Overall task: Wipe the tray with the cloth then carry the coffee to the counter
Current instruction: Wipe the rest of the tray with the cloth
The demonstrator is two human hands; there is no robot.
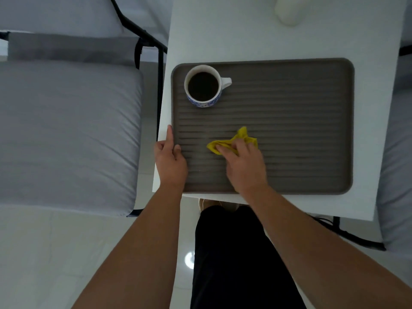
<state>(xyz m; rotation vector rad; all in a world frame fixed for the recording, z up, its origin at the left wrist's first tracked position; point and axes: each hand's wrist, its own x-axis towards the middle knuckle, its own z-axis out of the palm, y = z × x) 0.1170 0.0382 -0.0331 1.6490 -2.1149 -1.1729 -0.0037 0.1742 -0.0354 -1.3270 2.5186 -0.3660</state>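
A ribbed grey-brown tray [301, 121] lies on a small white table [267, 39]. In the tray's far left corner stands a white and blue cup of black coffee [203, 86], its handle pointing right. My right hand [244, 166] presses a crumpled yellow cloth [231, 141] onto the tray's near left part, fingers over the cloth. My left hand [170, 158] grips the tray's left rim, index finger stretched along the edge and thumb resting on the tray's inside.
A grey cushioned chair with a black frame [66, 130] stands left of the table. Another grey cushion [396, 175] shows at the right edge. A pale cylindrical object [288, 10] sits at the table's far side. My dark-trousered leg is below the table edge, over a glossy white floor.
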